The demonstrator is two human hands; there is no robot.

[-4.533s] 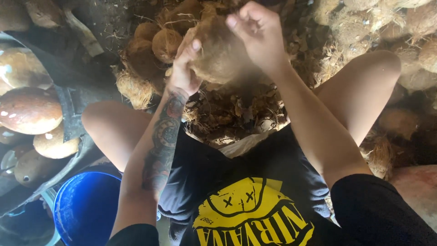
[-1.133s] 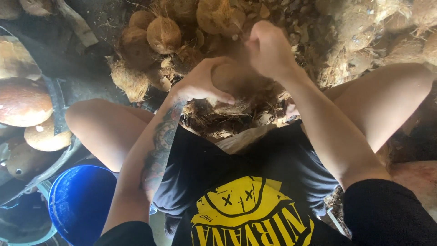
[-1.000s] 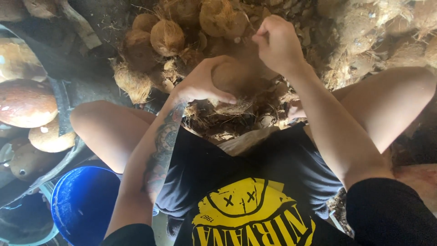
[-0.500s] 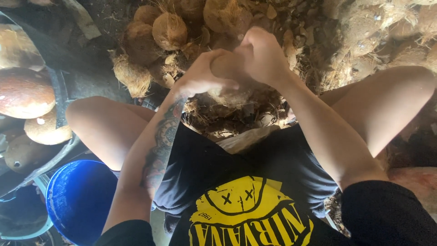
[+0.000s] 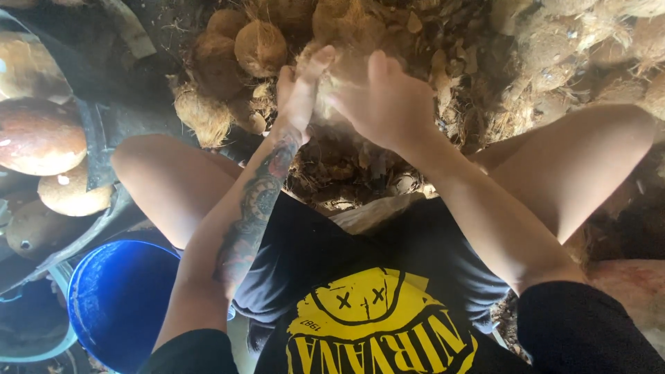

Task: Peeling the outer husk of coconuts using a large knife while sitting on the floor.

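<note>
While the person sits with knees apart over a husk pile [image 5: 346, 173], both hands clasp a fibrous coconut [image 5: 339, 76]: left hand [image 5: 299, 93] with fingers stretched along its side, right hand [image 5: 388, 104] curled over it

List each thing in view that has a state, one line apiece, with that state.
Left hand: fingers stretched, pressed against the fibrous coconut.
Right hand: curled over the coconut from the other side.
Coconut: held up between both hands, husk fibres still on it.
Blue bucket: upright, open, contents hidden.
Smooth coconuts: husked, piled in a dark tub.
Husk scraps: heaped loose between the knees.
</note>
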